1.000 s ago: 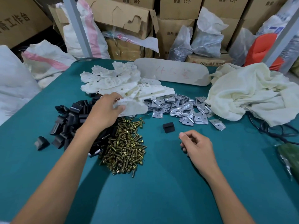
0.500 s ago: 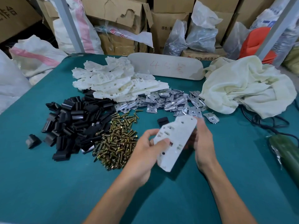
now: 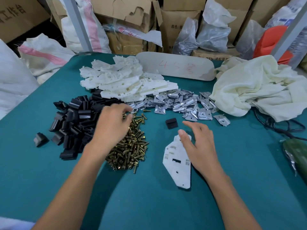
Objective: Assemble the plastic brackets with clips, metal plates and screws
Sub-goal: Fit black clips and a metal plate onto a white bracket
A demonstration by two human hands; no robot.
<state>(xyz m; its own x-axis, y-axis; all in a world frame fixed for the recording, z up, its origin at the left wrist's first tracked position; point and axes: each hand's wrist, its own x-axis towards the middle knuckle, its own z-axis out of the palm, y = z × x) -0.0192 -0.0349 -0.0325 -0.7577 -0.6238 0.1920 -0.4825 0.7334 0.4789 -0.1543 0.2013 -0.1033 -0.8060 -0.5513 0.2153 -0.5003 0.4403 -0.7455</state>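
Bracket (image 3: 177,163) now on table (image 3: 149,205), board (image 3: 176,66) marked 45

A teal table (image 3: 149,205) fills the foreground. Behind it, cardboard boxes (image 3: 126,12) are stacked along the back, one with a torn flap and some printed with black characters. White woven sacks (image 3: 44,55) (one with a pink stripe) slump at the left, and clear plastic bags (image 3: 214,29) sit among the boxes. A grey post (image 3: 82,24) slants up at the left and another (image 3: 290,25) at the right, beside an orange object (image 3: 269,42). The light is soft and even.
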